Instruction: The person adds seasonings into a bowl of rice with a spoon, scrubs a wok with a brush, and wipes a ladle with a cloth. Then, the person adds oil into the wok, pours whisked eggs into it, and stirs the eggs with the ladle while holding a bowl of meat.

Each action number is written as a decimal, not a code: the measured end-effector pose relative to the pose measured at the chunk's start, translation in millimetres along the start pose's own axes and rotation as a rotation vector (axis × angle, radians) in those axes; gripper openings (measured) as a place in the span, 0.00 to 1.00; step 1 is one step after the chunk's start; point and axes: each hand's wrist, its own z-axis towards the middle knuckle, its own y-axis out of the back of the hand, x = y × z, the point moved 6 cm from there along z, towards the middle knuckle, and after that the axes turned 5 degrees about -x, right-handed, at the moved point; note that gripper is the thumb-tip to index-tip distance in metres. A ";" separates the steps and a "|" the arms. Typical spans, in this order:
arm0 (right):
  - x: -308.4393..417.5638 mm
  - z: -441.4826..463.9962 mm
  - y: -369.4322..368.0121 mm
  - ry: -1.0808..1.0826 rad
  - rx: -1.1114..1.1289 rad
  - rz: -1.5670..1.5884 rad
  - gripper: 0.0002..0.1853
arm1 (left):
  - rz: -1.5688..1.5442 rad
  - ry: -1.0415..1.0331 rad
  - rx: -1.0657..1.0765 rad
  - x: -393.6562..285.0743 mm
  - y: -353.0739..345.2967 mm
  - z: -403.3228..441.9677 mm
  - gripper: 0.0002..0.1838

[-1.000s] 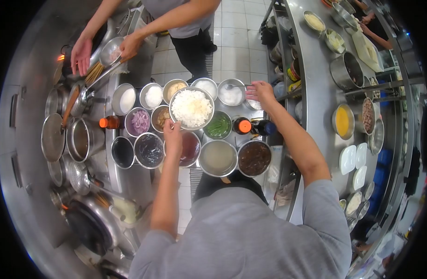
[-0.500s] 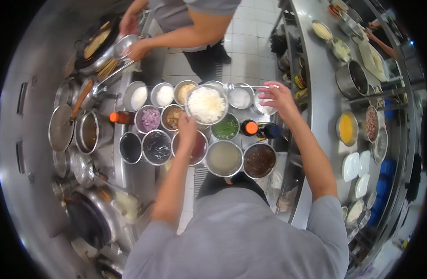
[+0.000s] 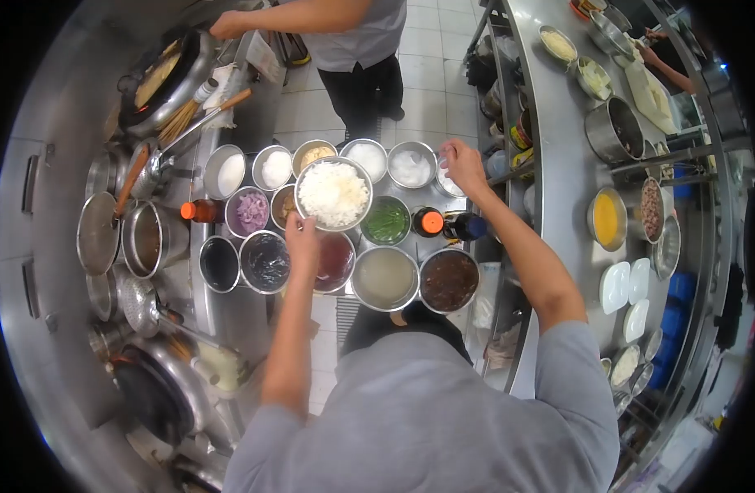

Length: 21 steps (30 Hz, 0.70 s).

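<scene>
My left hand (image 3: 303, 246) grips the near rim of a metal bowl of white rice (image 3: 335, 194), held above the containers, with yellowish bits on the rice. My right hand (image 3: 465, 168) is over a small metal container of white contents (image 3: 450, 179) at the right end of the back row. Its fingers are closed together; what they hold is hidden. Close by stand a container of white powder (image 3: 410, 167), chopped green herbs (image 3: 386, 222), an orange-capped bottle (image 3: 428, 223) and a dark-capped bottle (image 3: 466, 226).
Chopped purple onion (image 3: 252, 212), a pot of pale liquid (image 3: 385, 278) and a dark brown sauce (image 3: 449, 281) fill the rack. A co-worker (image 3: 345, 33) stands ahead by a wok (image 3: 160, 82). Along the right counter (image 3: 558, 271) are bowls and a yellow liquid (image 3: 609, 219).
The rice bowl and my left hand have shifted left and slightly down. My right hand, earlier spread beside a metal spoon handle, has closed over the end container. The co-worker's arm has moved toward the wok.
</scene>
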 end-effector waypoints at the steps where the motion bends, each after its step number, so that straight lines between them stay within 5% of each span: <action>1: 1.9 -1.1 1.1 0.001 0.005 -0.006 0.11 | -0.023 0.048 -0.019 -8.7 3.4 -5.5 0.07; 7: 17.5 -4.3 -3.0 0.290 0.048 -0.248 0.11 | -0.039 0.138 -0.041 -25.9 5.6 -18.6 0.05; 15: -38.4 7.4 -11.5 -0.394 0.067 0.468 0.11 | -0.225 0.145 0.015 -23.8 -9.2 -27.3 0.02; 21: -39.3 3.6 -11.7 -0.443 0.054 0.520 0.13 | -0.108 0.101 0.020 -14.9 -4.0 -21.2 0.03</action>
